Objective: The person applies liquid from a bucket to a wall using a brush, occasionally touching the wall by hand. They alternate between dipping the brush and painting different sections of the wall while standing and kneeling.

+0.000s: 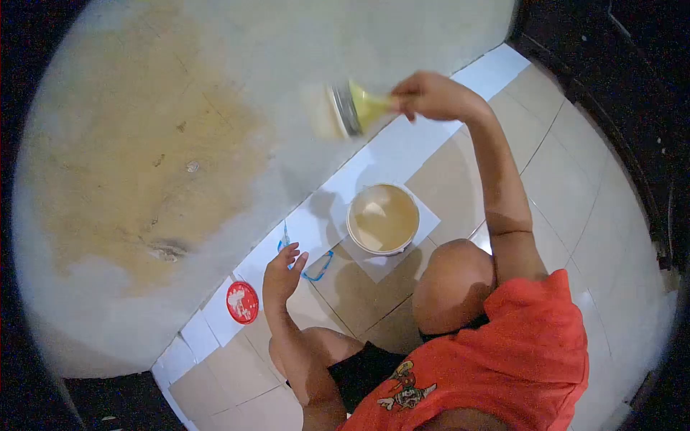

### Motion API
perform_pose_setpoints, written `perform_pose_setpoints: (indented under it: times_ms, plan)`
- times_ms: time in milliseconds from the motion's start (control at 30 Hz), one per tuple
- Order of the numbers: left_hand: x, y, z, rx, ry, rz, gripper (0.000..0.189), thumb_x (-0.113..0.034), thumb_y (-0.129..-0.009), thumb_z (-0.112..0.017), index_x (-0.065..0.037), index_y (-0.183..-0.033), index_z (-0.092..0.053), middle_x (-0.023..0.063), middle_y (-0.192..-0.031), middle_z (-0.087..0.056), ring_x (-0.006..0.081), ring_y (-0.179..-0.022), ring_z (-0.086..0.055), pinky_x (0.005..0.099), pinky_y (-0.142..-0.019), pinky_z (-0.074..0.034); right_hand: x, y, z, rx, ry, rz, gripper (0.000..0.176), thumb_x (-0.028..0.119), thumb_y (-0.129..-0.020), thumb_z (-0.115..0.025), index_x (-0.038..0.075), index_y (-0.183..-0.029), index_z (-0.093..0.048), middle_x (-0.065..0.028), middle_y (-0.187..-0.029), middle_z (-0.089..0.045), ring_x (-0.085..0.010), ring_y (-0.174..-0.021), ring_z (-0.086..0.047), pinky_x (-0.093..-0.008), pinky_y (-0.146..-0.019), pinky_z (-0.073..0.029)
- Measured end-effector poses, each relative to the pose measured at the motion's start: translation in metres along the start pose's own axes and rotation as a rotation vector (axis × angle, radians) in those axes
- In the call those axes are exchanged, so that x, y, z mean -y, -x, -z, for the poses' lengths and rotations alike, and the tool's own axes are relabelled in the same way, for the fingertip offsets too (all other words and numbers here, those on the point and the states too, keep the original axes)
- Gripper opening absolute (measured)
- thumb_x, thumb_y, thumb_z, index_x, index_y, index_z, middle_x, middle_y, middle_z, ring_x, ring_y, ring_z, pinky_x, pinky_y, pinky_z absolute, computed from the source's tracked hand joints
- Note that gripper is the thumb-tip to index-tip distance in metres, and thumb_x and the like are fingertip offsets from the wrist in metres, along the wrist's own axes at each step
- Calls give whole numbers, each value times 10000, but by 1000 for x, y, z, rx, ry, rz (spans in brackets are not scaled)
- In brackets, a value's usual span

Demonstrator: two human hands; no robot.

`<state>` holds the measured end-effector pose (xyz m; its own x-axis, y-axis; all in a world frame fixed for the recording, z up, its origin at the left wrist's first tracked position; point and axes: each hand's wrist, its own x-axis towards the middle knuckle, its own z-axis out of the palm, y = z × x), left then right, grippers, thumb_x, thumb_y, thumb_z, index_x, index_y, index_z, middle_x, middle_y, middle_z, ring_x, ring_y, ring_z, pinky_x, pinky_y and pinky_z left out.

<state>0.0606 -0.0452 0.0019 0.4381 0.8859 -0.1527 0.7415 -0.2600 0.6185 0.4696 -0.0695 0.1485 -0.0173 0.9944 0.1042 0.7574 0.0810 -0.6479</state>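
In my right hand [435, 97] is a wide paintbrush [370, 106], gripped by its yellow-green handle. The bristles point left toward the wall [302, 43] and are smeared by motion. Below the brush, a round white bucket [351, 233] of pale tan liquid stands on a white sheet [424, 219]. My left hand [282, 274] hovers at the lower left with fingers apart, holding nothing. Right by its fingers lies a thin blue looped thing [318, 273], partly hidden behind the hand.
A wet-looking tan patch [144, 108] with chipped spots covers the wall's left part. Along its foot runs a strip of white sheets [388, 154] over the floor tiles [560, 165]. A red lid [242, 302] with white smears lies near the wall. Dark furniture [618, 100] stands at the right.
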Motion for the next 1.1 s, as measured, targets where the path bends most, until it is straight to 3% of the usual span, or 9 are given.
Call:
perform_pose_setpoints:
  times_ms: [33, 100, 300, 433, 567, 633, 733, 867, 1100]
  plan:
    - [0, 0, 0, 1, 10, -6, 398, -288, -807, -617, -43, -1114, -551, 166, -991, -627, 279, -904, -619, 349, -774, -485, 5, 2, -4, -4, 6, 1, 247, 276, -791, -590, 43, -834, -658, -27, -578, -570, -125, -484, -489, -291, -443, -383]
    - [-1, -2, 1, -1, 22, -18, 400, -294, -806, -616, -43, -1112, -553, 167, -988, -628, 283, -900, -619, 351, -775, -485, 17, 7, -23, 373, 358, -78, 228, 247, -719, -624, 30, -773, -669, -82, -591, -610, -186, -537, -572, -330, -496, -435]
    - [-6, -5, 3, -33, -77, -61, 429, -330, -809, -606, -39, -1118, -547, 167, -1015, -616, 279, -934, -603, 352, -807, -466, 13, 14, -98, 629, 535, -167, 125, 174, -627, -627, 69, -563, -644, -79, -509, -595, -195, -486, -595, -347, -493, -468]
    - [-20, -3, 3, -17, 22, -52, 426, -313, -808, -616, -37, -1124, -544, 170, -1016, -617, 287, -944, -601, 354, -790, -474, 3, 2, -132, 672, 634, -236, 93, 99, -645, -582, 41, -636, -654, -90, -612, -640, -187, -588, -645, -340, -539, -497]
    - [-21, 2, 5, -21, 19, -32, 415, -299, -806, -621, -43, -1124, -546, 163, -1017, -619, 282, -946, -602, 348, -788, -475, -1, 0, -166, 616, 661, -123, 167, 120, -631, -567, 22, -729, -661, -105, -646, -650, -211, -630, -650, -343, -559, -506]
    - [-21, 4, 7, -33, 1, -12, 410, -300, -808, -619, -55, -1129, -546, 158, -1019, -620, 282, -948, -602, 346, -792, -475, -8, -1, -185, 598, 730, -68, 198, 133, -634, -594, 36, -786, -675, -126, -772, -663, -247, -758, -651, -374, -609, -508]
    - [-19, 7, 8, -36, -8, 5, 408, -298, -810, -617, -62, -1134, -546, 154, -1020, -621, 282, -948, -603, 345, -794, -474, -20, -4, -203, 586, 715, -35, 223, 134, -634, -609, 49, -829, -679, -134, -862, -659, -272, -812, -641, -393, -645, -505]
    - [-18, 9, 9, -27, -14, 19, 410, -304, -813, -612, -65, -1139, -544, 151, -1028, -619, 280, -956, -599, 346, -798, -472, -29, -7, -218, 619, 730, -80, 228, 148, -631, -626, 56, -833, -680, -127, -871, -660, -264, -810, -643, -385, -664, -503]
    - [-15, 7, 9, -12, -17, 28, 409, -304, -817, -608, -68, -1144, -540, 149, -1044, -614, 276, -976, -591, 347, -799, -472, -42, -7, -223, 634, 742, -76, 215, 202, -623, -644, 103, -809, -689, -94, -833, -663, -250, -775, -640, -406, -576, -491]
